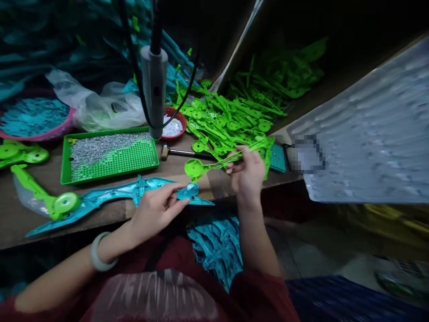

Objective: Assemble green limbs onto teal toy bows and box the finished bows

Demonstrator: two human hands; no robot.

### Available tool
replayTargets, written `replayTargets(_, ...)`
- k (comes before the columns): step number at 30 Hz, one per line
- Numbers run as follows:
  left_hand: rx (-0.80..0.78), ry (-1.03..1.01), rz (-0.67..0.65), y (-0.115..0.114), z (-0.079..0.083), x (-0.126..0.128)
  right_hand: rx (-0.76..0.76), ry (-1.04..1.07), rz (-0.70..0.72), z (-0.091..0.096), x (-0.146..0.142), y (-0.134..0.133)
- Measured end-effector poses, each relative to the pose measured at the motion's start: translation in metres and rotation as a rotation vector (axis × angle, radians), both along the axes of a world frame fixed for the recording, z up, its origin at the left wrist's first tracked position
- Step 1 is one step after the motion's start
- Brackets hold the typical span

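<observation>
Head view had the left hand (160, 208) pinching blue plastic (188, 192) at the 3 o'clock end of a bow-shaped part (122, 190), which lay along the front edge of the table (13, 214). Right hand (246, 172), at the left's 2 o'clock, was clamped on a green arm (193, 168). Space looked pretty tight: green tray (134, 156) at the left's 10, green heap (219, 118) at the right's 11. Brown surface, dim room.

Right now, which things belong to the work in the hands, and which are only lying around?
Likely in the work:
- blue part, at the left hand
- green part, held by the right hand

Seemingly lying around, untouched:
- hammer
- plastic bag
</observation>
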State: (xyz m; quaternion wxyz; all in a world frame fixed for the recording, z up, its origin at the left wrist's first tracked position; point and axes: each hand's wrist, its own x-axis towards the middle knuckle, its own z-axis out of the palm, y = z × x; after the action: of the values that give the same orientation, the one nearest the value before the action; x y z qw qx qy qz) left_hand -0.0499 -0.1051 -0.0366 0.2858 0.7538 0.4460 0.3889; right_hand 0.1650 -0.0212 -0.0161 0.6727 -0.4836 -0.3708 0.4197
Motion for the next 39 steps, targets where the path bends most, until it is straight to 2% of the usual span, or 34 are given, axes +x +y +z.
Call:
replayTargets(2,0.175,0.240,0.049,0.002,-0.012,-0.007,-0.150,0.096,0.055,-0.026,0.003,0.002)
replayTargets(3,0.265,0.326,0.087,0.003,-0.016,-0.011,-0.177,0.142,0.074,-0.035,0.002,0.002)
replayTargets(4,0.346,0.373,0.134,0.004,-0.019,-0.017,-0.176,0.183,0.079,-0.040,0.000,0.001)
replayTargets(6,0.428,0.378,0.234,0.003,-0.020,-0.032,-0.122,0.241,0.053,-0.038,-0.005,-0.002)
replayTargets(8,0.391,0.366,0.295,-0.001,-0.020,-0.051,-0.061,0.261,0.021,-0.025,-0.009,-0.004)
replayTargets(11,0.187,0.462,0.311,-0.012,-0.027,-0.077,-0.014,0.243,0.045,-0.002,-0.016,-0.006)
replayTargets(14,0.061,0.568,0.307,-0.024,-0.039,-0.095,0.024,0.215,0.011,0.008,-0.023,-0.005)
replayTargets(16,0.025,0.603,0.307,-0.030,-0.043,-0.104,0.048,0.182,-0.098,0.004,-0.024,-0.002)
replayTargets(19,-0.010,0.596,0.302,-0.036,-0.043,-0.121,0.047,0.123,-0.243,-0.012,-0.018,0.006)
replayTargets(22,-0.013,0.575,0.305,-0.041,-0.042,-0.142,0.050,0.032,-0.284,-0.029,-0.009,0.014)
replayTargets(25,-0.003,0.548,0.274,-0.044,-0.041,-0.155,0.050,-0.044,-0.300,-0.035,-0.007,0.017)
replayTargets(27,0.027,0.521,0.256,-0.044,-0.035,-0.153,0.021,-0.045,-0.265,-0.031,-0.012,0.015)
replayTargets(29,0.085,0.456,0.271,-0.041,-0.025,-0.140,0.013,-0.042,-0.196,-0.023,-0.022,0.009)
replayTargets(34,0.138,0.103,0.271,-0.020,0.006,-0.076,0.149,-0.028,-0.065,0.000,-0.054,-0.013)
replayTargets(36,0.120,0.021,0.227,-0.009,0.012,-0.051,0.207,-0.047,-0.063,0.005,-0.062,-0.022)
replayTargets(39,0.055,-0.055,0.179,0.001,0.012,-0.023,0.270,-0.121,-0.123,0.007,-0.065,-0.031)
